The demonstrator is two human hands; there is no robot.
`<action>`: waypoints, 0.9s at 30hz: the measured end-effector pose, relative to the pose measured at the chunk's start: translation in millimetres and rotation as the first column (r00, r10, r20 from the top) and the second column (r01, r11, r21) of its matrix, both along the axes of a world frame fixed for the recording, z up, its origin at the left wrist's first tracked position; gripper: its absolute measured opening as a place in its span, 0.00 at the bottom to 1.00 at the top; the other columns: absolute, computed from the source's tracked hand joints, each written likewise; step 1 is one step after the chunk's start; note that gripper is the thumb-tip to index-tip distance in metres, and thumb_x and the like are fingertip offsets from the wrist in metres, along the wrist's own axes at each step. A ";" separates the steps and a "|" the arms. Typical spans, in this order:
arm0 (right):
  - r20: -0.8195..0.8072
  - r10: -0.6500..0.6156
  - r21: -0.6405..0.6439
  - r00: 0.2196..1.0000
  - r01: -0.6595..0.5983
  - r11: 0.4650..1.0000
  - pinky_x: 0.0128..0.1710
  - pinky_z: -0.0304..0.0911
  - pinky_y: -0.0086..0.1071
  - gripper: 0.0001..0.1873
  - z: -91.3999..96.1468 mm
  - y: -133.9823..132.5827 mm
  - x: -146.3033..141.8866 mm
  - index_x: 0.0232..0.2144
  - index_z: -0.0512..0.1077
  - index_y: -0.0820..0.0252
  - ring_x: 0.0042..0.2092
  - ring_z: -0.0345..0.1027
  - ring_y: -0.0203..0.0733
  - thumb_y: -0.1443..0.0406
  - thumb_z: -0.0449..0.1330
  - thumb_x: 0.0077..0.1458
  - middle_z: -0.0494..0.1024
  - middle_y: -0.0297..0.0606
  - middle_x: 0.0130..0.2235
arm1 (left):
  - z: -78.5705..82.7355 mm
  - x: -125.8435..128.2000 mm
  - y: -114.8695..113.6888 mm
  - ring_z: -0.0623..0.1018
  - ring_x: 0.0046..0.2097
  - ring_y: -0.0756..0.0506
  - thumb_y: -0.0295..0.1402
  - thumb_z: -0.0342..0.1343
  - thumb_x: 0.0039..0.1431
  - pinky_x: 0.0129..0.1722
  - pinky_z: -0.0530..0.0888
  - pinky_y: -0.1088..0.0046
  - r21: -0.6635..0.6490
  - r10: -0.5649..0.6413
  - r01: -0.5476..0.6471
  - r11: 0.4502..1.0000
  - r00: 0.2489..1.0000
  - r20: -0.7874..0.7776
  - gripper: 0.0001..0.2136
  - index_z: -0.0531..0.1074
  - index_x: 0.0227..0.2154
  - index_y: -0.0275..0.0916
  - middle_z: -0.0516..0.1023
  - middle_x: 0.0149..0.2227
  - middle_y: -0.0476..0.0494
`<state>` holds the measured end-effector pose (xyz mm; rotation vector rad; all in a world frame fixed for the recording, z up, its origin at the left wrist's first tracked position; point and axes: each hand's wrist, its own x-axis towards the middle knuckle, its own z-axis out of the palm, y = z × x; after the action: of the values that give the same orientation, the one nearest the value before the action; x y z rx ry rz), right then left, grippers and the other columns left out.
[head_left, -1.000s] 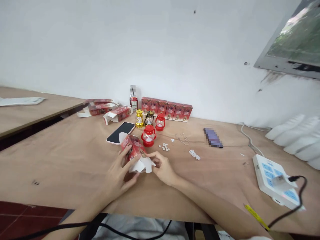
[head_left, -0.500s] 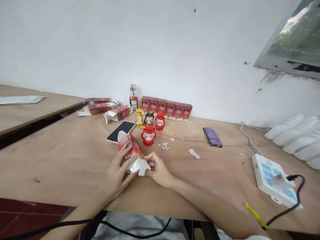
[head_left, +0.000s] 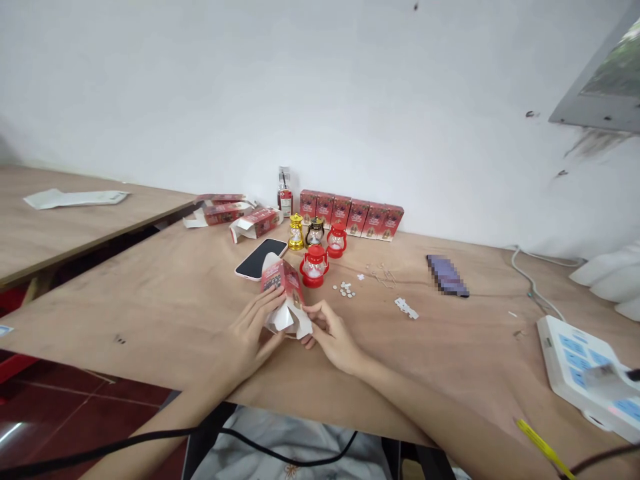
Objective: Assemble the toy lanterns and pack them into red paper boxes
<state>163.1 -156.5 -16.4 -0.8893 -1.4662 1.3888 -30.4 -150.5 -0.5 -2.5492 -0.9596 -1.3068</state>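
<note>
Left hand (head_left: 251, 330) and right hand (head_left: 338, 337) fingers grip an unclosed red cardboard box (head_left: 285, 280), six closed red cartons (head_left: 357, 217) at one o'clock.

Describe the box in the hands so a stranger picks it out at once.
On the wooden table, come toward the camera from the row of red boxes, past the little lanterns. There the left hand and right hand hold a red printed box, white flaps spread at its near end. Of all the red boxes, it alone is held.
</note>
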 end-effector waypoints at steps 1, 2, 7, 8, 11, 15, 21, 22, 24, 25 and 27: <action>0.000 0.001 -0.001 1.000 -0.001 1.000 0.26 0.68 0.29 0.18 1.0 -0.3 0.1 0.39 0.62 0.56 0.27 0.69 0.33 0.52 0.58 0.53 0.73 0.33 0.33 | 1.0 -0.3 -0.5 0.66 0.59 0.40 0.26 0.52 0.58 0.57 0.67 0.59 -0.003 0.005 -0.005 1.000 1.000 -0.005 0.25 0.56 0.59 0.38 0.67 0.56 0.35; 0.010 0.003 0.001 1.000 -0.003 1.000 0.26 0.67 0.30 0.18 2.0 -0.6 0.2 0.39 0.62 0.56 0.28 0.69 0.33 0.52 0.57 0.53 0.73 0.33 0.33 | 1.5 -0.6 -1.0 0.66 0.59 0.39 0.26 0.52 0.58 0.56 0.67 0.59 -0.006 0.014 -0.014 1.000 1.000 -0.015 0.25 0.57 0.59 0.38 0.67 0.56 0.35; 0.156 -0.002 0.069 0.988 -0.009 0.998 0.29 0.65 0.30 0.15 3.1 -1.5 -0.4 0.37 0.63 0.57 0.28 0.67 0.33 0.60 0.62 0.49 0.74 0.32 0.33 | 0.2 -0.9 -4.5 0.69 0.55 0.40 0.27 0.50 0.58 0.52 0.70 0.61 -0.007 0.049 -0.049 0.999 0.999 0.019 0.19 0.63 0.53 0.39 0.70 0.52 0.36; 0.171 -0.012 0.079 0.985 -0.002 0.997 0.29 0.64 0.30 0.14 2.7 -1.5 -0.8 0.37 0.64 0.57 0.28 0.66 0.32 0.62 0.62 0.48 0.73 0.32 0.32 | 0.3 -0.5 -5.3 0.70 0.54 0.40 0.27 0.51 0.57 0.52 0.70 0.61 -0.010 0.048 -0.047 0.999 0.998 0.034 0.18 0.63 0.52 0.38 0.70 0.51 0.36; 0.176 -0.028 0.091 0.984 0.012 0.996 0.29 0.62 0.29 0.13 1.2 -1.2 -1.6 0.36 0.65 0.58 0.29 0.65 0.32 0.65 0.62 0.47 0.72 0.30 0.30 | 1.7 1.5 -7.6 0.70 0.53 0.41 0.27 0.51 0.55 0.52 0.70 0.62 -0.054 0.045 -0.041 0.998 0.996 0.076 0.18 0.64 0.50 0.37 0.70 0.50 0.36; 0.169 -0.021 0.089 0.985 0.006 0.996 0.29 0.61 0.29 0.13 0.7 -0.1 -1.3 0.37 0.64 0.58 0.29 0.65 0.32 0.65 0.60 0.48 0.71 0.31 0.30 | 2.8 3.1 -8.0 0.71 0.52 0.42 0.27 0.49 0.55 0.50 0.70 0.64 -0.115 0.049 -0.034 0.993 0.991 0.127 0.16 0.66 0.48 0.38 0.70 0.49 0.37; 0.127 0.060 0.069 0.990 -0.070 0.995 0.31 0.60 0.30 0.13 2.1 -6.0 -4.1 0.35 0.63 0.58 0.29 0.65 0.33 0.63 0.63 0.47 0.73 0.32 0.31 | 1.3 -2.1 -6.6 0.74 0.47 0.41 0.33 0.53 0.58 0.53 0.62 0.55 0.088 0.127 -0.126 0.988 0.992 -0.002 0.12 0.67 0.45 0.39 0.74 0.44 0.39; 0.120 0.088 0.064 0.989 -0.096 0.993 0.31 0.60 0.30 0.14 2.6 -8.3 -5.2 0.34 0.63 0.58 0.29 0.65 0.33 0.63 0.63 0.47 0.73 0.32 0.31 | 1.5 -3.0 -6.9 0.74 0.46 0.42 0.35 0.54 0.58 0.52 0.63 0.56 0.130 0.134 -0.132 0.983 0.991 -0.007 0.11 0.68 0.43 0.39 0.75 0.41 0.40; 0.105 0.126 0.056 0.986 -0.133 0.990 0.31 0.60 0.29 0.15 3.6 -12.8 -7.4 0.35 0.62 0.57 0.29 0.65 0.33 0.63 0.63 0.47 0.73 0.31 0.31 | 2.4 -4.1 -7.7 0.75 0.43 0.42 0.37 0.54 0.59 0.46 0.66 0.61 0.191 0.128 -0.128 0.973 0.992 0.013 0.10 0.69 0.41 0.39 0.76 0.38 0.41; 0.100 0.134 0.054 0.986 -0.140 0.989 0.31 0.59 0.29 0.16 4.1 -14.6 -8.4 0.37 0.62 0.57 0.29 0.64 0.32 0.63 0.63 0.47 0.72 0.30 0.31 | 2.9 -4.3 -8.1 0.76 0.42 0.43 0.37 0.53 0.60 0.43 0.67 0.63 0.214 0.124 -0.126 0.969 0.992 0.025 0.09 0.69 0.41 0.39 0.76 0.38 0.41; 0.096 0.134 0.053 0.986 -0.140 0.989 0.31 0.59 0.29 0.21 4.9 -16.7 -9.7 0.42 0.61 0.56 0.29 0.63 0.32 0.65 0.63 0.47 0.72 0.29 0.31 | 3.4 -4.4 -8.4 0.76 0.41 0.44 0.35 0.52 0.61 0.38 0.68 0.67 0.238 0.114 -0.119 0.964 0.993 0.037 0.08 0.69 0.41 0.39 0.76 0.37 0.40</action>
<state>153.5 -173.2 -11.5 -0.8372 -1.6572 1.4113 -34.8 -158.9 2.9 -2.2676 -0.8808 -1.3319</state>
